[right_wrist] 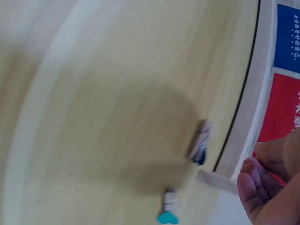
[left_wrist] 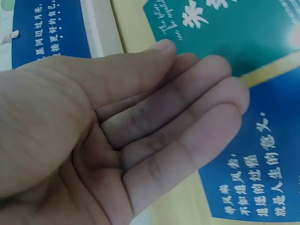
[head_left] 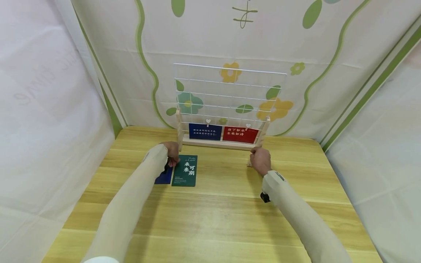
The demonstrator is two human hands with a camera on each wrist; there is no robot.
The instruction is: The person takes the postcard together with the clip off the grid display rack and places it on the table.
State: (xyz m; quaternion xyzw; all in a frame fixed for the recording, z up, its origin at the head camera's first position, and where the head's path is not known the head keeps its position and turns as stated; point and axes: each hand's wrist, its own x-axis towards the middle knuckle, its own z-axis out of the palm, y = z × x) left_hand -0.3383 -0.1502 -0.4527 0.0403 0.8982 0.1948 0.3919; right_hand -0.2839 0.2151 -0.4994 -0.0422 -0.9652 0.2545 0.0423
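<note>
My left hand (head_left: pixel 172 153) hovers by the left foot of the wooden stand, over the inner edges of a green card (head_left: pixel 185 171) and a blue card (head_left: pixel 164 177). In the left wrist view its fingers (left_wrist: pixel 187 126) bend loosely with nothing seen between them. My right hand (head_left: pixel 261 160) is at the stand's right foot, its fingers loosely curled, thumb near the index finger, and no held thing shows. Two small wooden clothespins lie near it on the table: one with a teal heart (right_wrist: pixel 168 206), the other with a dark blue end (right_wrist: pixel 200 143).
A white wire grid (head_left: pixel 230 87) stands upright in a wooden stand (head_left: pixel 220 144) at the table's back. On its lower part hang a blue card (head_left: pixel 205 132) and a red card (head_left: pixel 240 134), with white heart clothespins (head_left: pixel 208 122) at their tops. Fabric walls enclose the wooden table (head_left: pixel 210 219).
</note>
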